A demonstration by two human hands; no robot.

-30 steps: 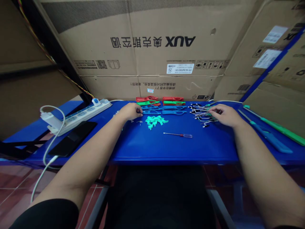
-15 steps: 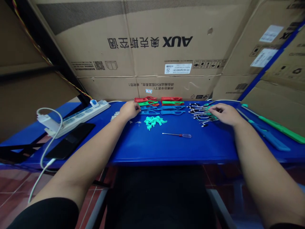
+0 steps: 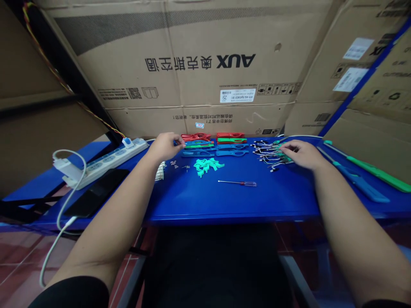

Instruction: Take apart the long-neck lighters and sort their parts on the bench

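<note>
My left hand (image 3: 167, 146) pinches the left end of a blue plastic shell (image 3: 201, 142), which lies over the green and red shells of the left stack. Another blue shell (image 3: 199, 153) rests in front of it. To the right is a second group of red, green and blue shells (image 3: 231, 146). The fingers of my right hand (image 3: 298, 152) are closed at the edge of a pile of wired parts (image 3: 268, 153) with green pieces; what they grip is hidden. Small turquoise parts (image 3: 207, 166) lie between my hands.
A screwdriver (image 3: 240, 183) lies in front of the turquoise parts. Metal pieces (image 3: 160, 171) are beside my left wrist. At left are a power strip (image 3: 109, 160) and black phone (image 3: 96, 192); at right, blue (image 3: 362, 182) and green (image 3: 379, 170) long tools. Cardboard stands behind.
My left hand has moved slightly left and up, and a blue shell has shifted back over the green one. My right hand stays at the wired parts. The view has tilted a little.
</note>
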